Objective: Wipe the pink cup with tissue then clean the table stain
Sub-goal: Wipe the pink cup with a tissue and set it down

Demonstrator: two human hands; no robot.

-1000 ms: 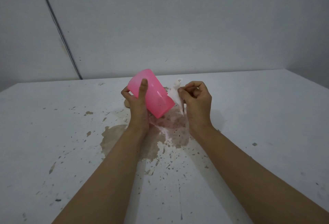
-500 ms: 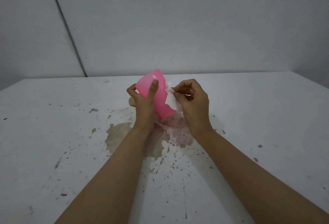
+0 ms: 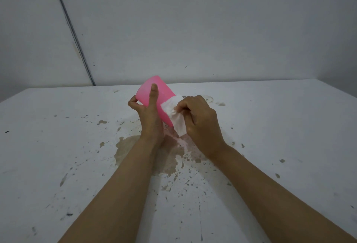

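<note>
My left hand grips the pink cup, held tilted in the air above the table, thumb lying along its side. My right hand pinches a white tissue and presses it against the cup's lower right side. Below both hands a brown stain spreads over the white table, with a pinkish wet patch partly hidden behind my wrists.
Small brown splatters dot the table around the stain and toward the near edge. A lighter brown smear lies just behind my right hand. A grey wall stands close behind the table's far edge.
My right hand has brought the tissue from beside the cup onto the cup's side and spread it there. The cup stays tilted in my left hand.
</note>
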